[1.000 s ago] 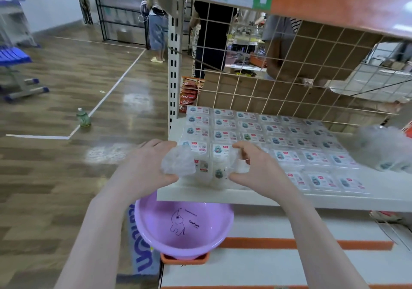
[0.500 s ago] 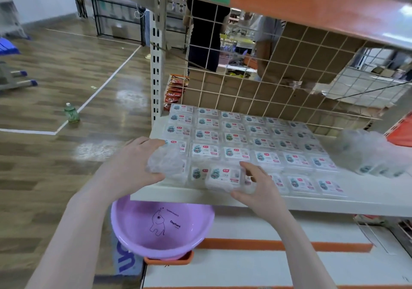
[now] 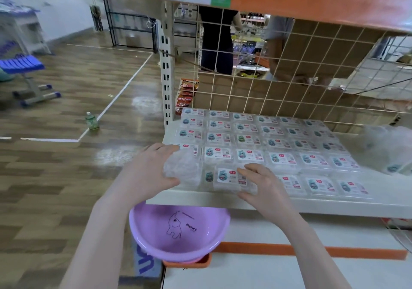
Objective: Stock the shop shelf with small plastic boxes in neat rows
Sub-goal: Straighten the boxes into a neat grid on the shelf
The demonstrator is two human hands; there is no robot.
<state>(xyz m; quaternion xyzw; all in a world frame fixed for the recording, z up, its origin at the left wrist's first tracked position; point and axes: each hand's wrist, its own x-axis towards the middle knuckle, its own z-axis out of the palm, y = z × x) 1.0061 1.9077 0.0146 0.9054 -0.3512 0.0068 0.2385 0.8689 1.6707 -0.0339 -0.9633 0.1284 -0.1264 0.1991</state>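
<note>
Several small clear plastic boxes (image 3: pixel 247 139) with colourful labels lie in neat rows on the white shelf (image 3: pixel 334 204). At the shelf's front left corner my left hand (image 3: pixel 151 170) grips a crumpled clear plastic wrapper (image 3: pixel 181 169) over the boxes there. My right hand (image 3: pixel 260 181) holds a labelled box (image 3: pixel 229 177) at the front row, fingers on top and thumb at its near edge. Another box (image 3: pixel 209 176) stands between the two hands.
A clear plastic bag (image 3: pixel 388 148) with more boxes lies at the shelf's right end. A purple basin (image 3: pixel 178 233) sits below the shelf edge. A wire grid (image 3: pixel 278 83) backs the shelf, with people behind it. A green bottle (image 3: pixel 91 121) stands on the wooden floor to the left.
The packet between my hands has come down onto the shelf's front row. My right hand has shifted from its side to the top of a front box. My left hand keeps the wrapper.
</note>
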